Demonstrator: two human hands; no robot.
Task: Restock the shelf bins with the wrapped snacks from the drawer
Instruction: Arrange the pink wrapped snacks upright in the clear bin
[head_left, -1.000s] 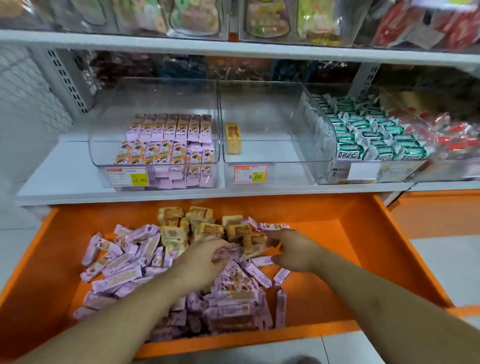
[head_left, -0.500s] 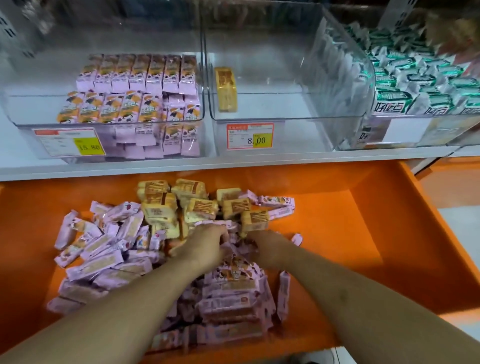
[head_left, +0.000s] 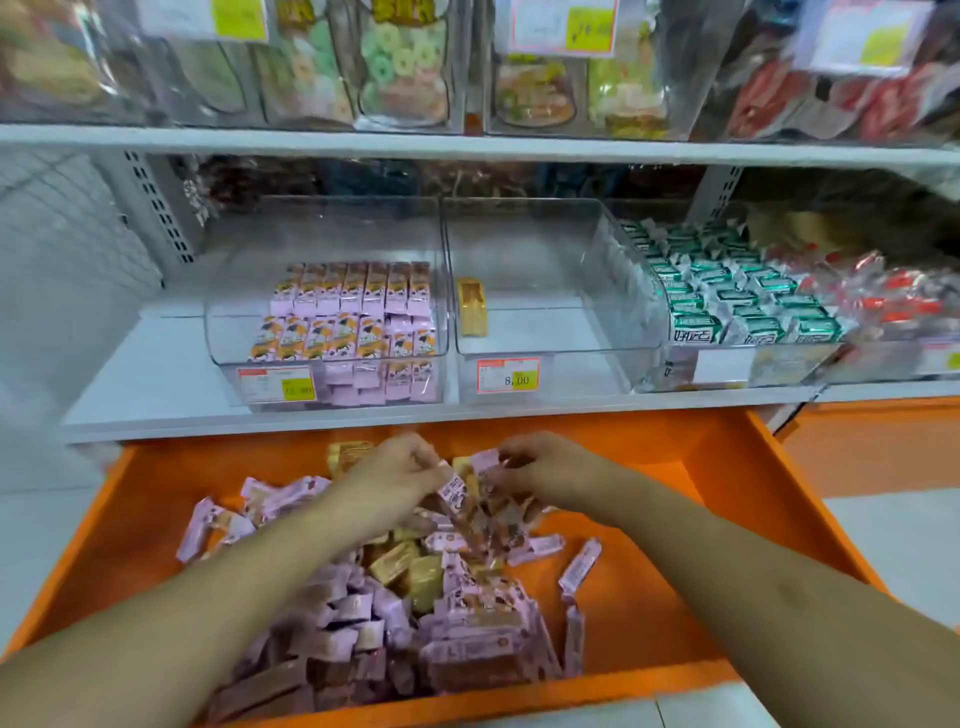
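A: Both hands up over the orange drawer (head_left: 727, 499). Left hand (head_left: 400, 470) and right hand (head_left: 545, 467) pinching one loose bunch of pink snack bars (head_left: 480, 512), dangling between them.

B: Risky, probably. Slack pinch, slippery wrappers, likely to spill back onto the pile (head_left: 431, 623).

A: Left bin (head_left: 332, 312) half stocked with matching pink bars. Front lip to clear, upper shelf (head_left: 467, 143) low overhead.

B: Open room behind those rows. Middle bin (head_left: 545, 312) nearly bare, one yellow pack (head_left: 472, 306) inside.

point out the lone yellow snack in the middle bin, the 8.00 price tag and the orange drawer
yellow snack (head_left: 472, 307): head view, middle of its wrapper.
price tag (head_left: 508, 375): head view, centre of the label on the bin front.
orange drawer (head_left: 727, 499): head view, bare inner right wall.
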